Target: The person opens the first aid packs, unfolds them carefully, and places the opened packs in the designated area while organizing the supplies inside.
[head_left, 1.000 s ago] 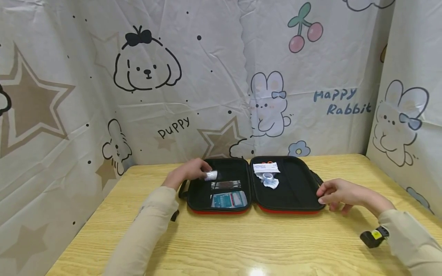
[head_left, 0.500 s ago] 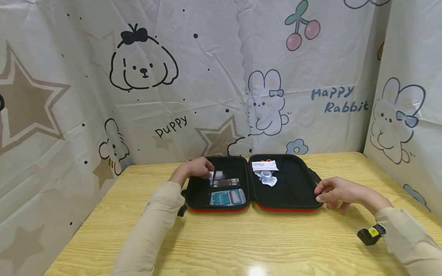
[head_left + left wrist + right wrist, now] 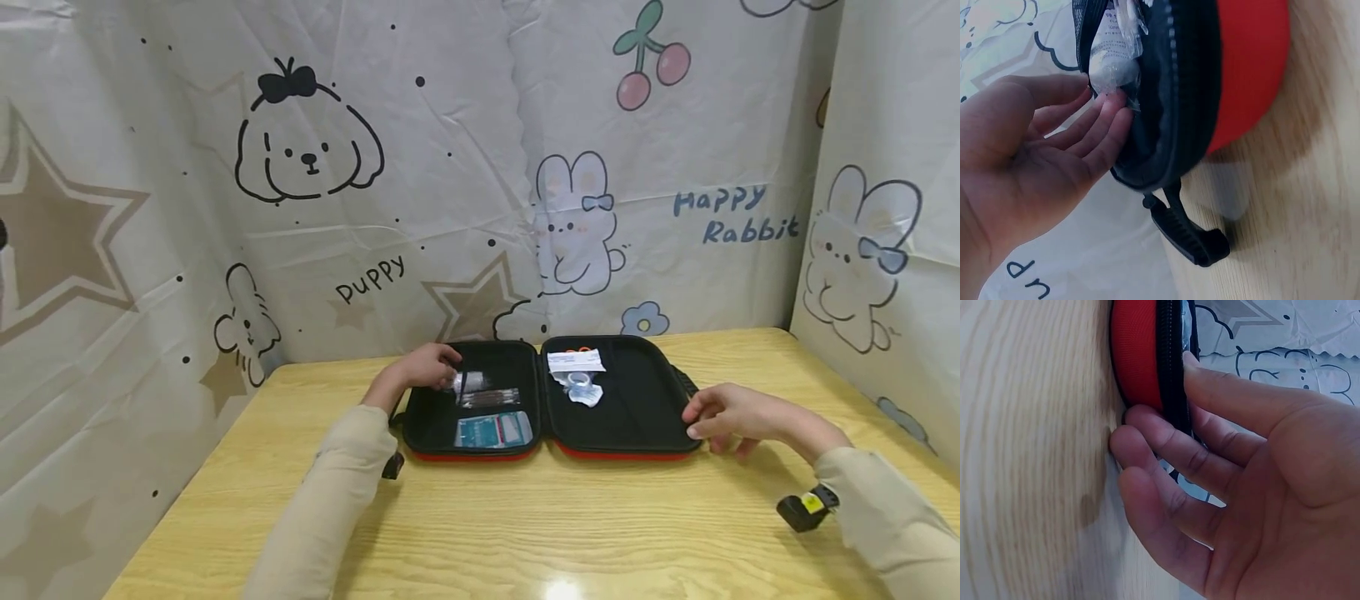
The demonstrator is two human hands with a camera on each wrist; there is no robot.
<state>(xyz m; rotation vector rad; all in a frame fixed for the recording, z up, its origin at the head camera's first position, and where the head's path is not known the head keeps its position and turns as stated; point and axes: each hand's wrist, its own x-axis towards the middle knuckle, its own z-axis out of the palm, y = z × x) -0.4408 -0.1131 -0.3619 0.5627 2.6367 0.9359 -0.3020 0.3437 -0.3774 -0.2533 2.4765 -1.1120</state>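
Note:
A black-lined zippered case with a red outside lies unfolded on the table. In its left half are a plastic-wrapped white roll, a clear packet of thin brown sticks and a teal-and-white packet. My left hand is at that half's far left corner. In the left wrist view its slightly bent fingers touch the wrapper's end beside the wrapped roll, without closing round it. My right hand holds the case's right near corner, thumb on the zippered rim and fingers against the red side.
The right half holds a white paper packet, a clear bag with a tape-like ring, and orange loops behind them. Black handles stick out at both ends. A printed cloth hangs behind the wooden table.
The wrapped roll, earlier in my left hand, now lies in the left half above the sticks. My left fingers have loosened and drawn slightly back. My right hand keeps its hold on the case.

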